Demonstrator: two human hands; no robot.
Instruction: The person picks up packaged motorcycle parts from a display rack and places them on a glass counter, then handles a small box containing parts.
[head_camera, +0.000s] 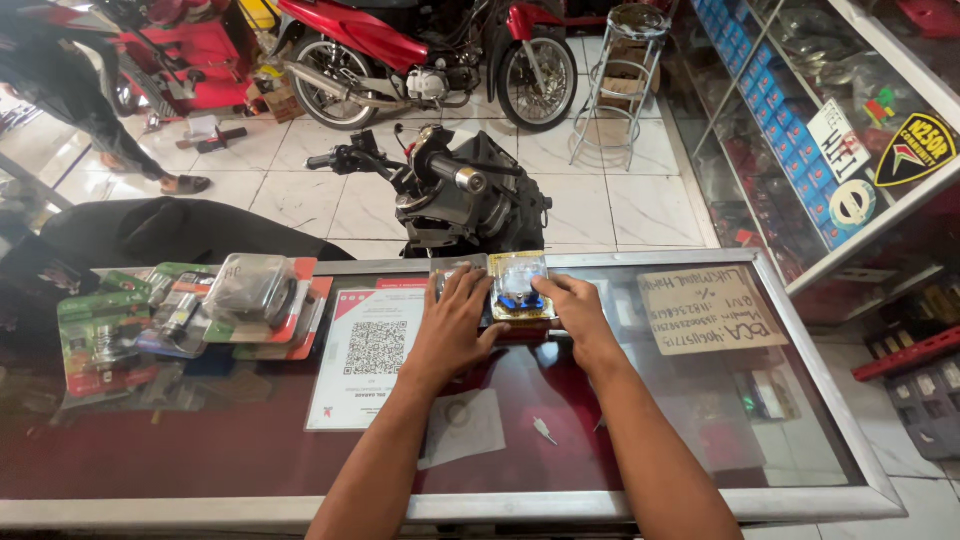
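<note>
Both hands on a small blister pack at the far edge of a glass counter.

Left hand (455, 325) lies flat, fingers spread, touching the clear plastic pack (518, 287); right hand (575, 312) grips its right edge between curled fingers. Inside sit small blue parts on yellow card. Further left on the counter (700, 440) lie a white code sheet (368, 352) and bagged packets (250, 295); a cardboard note (708, 308) rests right.

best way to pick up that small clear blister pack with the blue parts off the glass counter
Probably by its two long side edges, from above. The blister pack lies flat on the glass counter, so its top and bottom offer no grip. The left hand and right hand already flank it, one at each side, fingers on its edges.
</note>
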